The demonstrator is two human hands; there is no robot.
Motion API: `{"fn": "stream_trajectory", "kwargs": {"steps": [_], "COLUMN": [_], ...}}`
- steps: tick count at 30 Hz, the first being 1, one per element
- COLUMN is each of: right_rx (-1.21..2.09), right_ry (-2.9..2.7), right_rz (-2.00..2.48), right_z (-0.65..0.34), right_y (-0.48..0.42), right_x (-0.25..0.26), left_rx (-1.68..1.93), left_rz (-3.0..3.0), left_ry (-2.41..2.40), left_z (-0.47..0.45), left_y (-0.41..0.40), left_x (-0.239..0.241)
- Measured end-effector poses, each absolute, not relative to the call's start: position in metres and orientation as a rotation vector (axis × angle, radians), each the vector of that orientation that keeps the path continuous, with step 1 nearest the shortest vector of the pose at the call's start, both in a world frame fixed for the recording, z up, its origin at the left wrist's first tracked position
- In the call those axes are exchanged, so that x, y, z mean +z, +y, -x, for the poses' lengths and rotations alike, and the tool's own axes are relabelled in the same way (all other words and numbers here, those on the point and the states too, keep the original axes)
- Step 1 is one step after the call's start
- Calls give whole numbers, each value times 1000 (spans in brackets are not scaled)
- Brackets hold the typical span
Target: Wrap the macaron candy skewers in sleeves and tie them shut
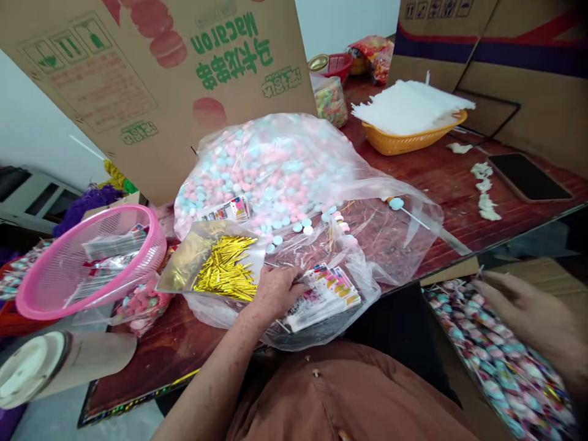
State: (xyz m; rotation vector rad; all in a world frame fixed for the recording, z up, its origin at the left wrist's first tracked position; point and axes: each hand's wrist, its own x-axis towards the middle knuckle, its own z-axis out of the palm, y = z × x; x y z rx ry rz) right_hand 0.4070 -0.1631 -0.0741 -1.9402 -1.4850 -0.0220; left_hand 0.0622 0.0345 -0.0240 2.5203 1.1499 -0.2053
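Observation:
My left hand [274,293] rests on the table edge, fingers curled onto a stack of small printed wrappers [323,294] that lies on clear plastic. Just left of it sits a clear bag of gold twist ties [223,267]. Behind them a big clear bag [294,177] holds pink and blue round candies. My right hand [528,318] reaches down at the right over a cardboard box of wrapped candy sticks [500,361]; its fingers are blurred and whether they hold anything is unclear. A candy on a white stick [397,204] lies on the plastic.
A pink basket [92,257] with packets stands at the left, a paper cup [50,367] lies below it. An orange basket of white sheets [408,122], a dark phone [528,176] and white scraps [484,190] sit at the back right. Large cartons [151,79] lean behind.

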Motion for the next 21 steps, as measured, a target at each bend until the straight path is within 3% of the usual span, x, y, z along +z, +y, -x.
{"fn": "stream_trajectory", "kwargs": {"steps": [4,9,12,16,21], "right_rx": [-159,213,283,405,1077], "right_ry": [-1720,-2217,-2044,-1846,-1461], "right_rz": [1718,1806,1828,1490,1284], "right_z": [-308,-228,-230,-236,-220], "right_y": [-76,-31,-32,-34,-23], "right_x": [-48,-51,-55,-35,-28], "left_rx": [-118,-49,-13,-42,-75], "left_rz": [-2531,-2555,-2511,-2484,-2366], "left_ry": [1186,1290,1310,1115,922], "left_z": [-55,-50,-48,-49,-48], "left_y": [39,35,36,36,28], "left_x": [-21,-24,-20,1,27]}}
